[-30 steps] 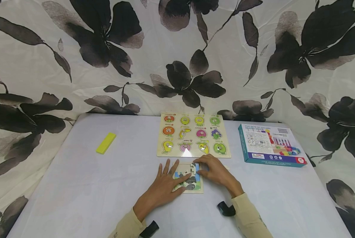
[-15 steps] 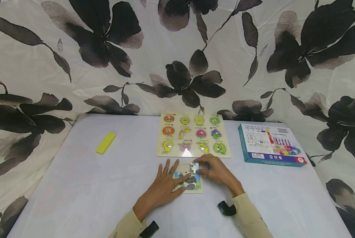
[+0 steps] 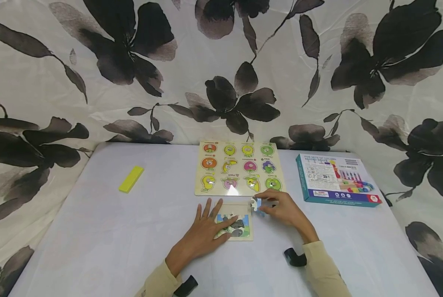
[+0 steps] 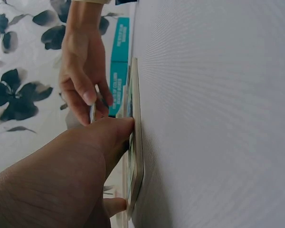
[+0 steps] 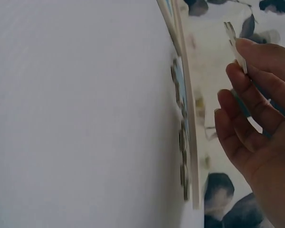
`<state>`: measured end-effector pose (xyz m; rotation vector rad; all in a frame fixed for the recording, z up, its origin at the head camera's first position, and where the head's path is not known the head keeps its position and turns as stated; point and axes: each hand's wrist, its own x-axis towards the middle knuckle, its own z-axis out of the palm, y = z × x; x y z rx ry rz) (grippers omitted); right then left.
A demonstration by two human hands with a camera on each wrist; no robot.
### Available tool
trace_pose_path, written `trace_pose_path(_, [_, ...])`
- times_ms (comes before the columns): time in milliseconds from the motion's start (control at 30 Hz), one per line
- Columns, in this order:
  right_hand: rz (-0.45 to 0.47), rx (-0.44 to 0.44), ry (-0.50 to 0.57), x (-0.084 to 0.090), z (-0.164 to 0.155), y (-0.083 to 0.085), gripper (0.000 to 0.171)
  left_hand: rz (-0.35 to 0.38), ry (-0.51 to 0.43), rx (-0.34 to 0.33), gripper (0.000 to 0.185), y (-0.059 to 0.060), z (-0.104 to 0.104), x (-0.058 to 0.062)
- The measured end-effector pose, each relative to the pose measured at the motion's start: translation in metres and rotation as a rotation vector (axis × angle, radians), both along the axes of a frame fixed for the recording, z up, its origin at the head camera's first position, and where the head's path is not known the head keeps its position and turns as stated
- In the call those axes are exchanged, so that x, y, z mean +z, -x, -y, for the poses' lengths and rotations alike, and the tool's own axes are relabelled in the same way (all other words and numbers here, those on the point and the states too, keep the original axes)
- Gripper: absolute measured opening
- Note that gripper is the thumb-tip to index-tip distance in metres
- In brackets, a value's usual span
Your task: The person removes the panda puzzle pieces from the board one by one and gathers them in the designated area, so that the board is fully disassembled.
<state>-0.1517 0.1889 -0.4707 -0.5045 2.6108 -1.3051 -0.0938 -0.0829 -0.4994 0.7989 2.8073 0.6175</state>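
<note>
A small wooden panda jigsaw puzzle (image 3: 240, 227) lies in its frame on the white table. My left hand (image 3: 205, 235) rests on its left side with fingers spread, covering part of the picture. In the left wrist view, the thumb touches the edge of the puzzle board (image 4: 137, 161). Just off the board's upper right corner, my right hand (image 3: 286, 210) pinches a white and blue puzzle piece (image 3: 256, 203) between thumb and fingers. The right wrist view shows that puzzle piece (image 5: 238, 54) raised above the table. Loose puzzle pieces (image 5: 179, 90) lie on the table beneath it.
Behind the puzzle lies a wooden fruit board (image 3: 240, 192). A boxed set (image 3: 340, 179) lies at the right, and a yellow block (image 3: 131, 179) at the left. A floral cloth (image 3: 191, 70) hangs behind the table (image 3: 106, 243).
My right hand has lifted the puzzle piece out of the board's upper right and carried it to the right. The upper part of the frame now shows bare wood. My left hand has stayed put.
</note>
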Motion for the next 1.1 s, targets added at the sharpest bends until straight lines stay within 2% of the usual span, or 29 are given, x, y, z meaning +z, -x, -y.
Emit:
trace_pose_path(267, [0.052,-0.031,0.017,0.0,-0.022,-0.001,0.035,-0.011,-0.007,0.001,0.047,0.0,0.0,0.0])
trace_pose_path(467, [0.051,-0.054,0.034,-0.002,-0.043,-0.003,0.035,-0.009,-0.021,0.0,0.047,0.0,0.0,0.0])
trace_pose_path(767, [0.041,-0.129,-0.094,-0.003,-0.079,-0.013,0.036,-0.017,-0.014,-0.003,0.047,0.001,0.0,-0.002])
trace_pose_path(1100, [0.059,-0.155,-0.125,-0.007,-0.105,-0.02,0.034,-0.009,-0.012,0.003,0.047,0.0,0.0,-0.002])
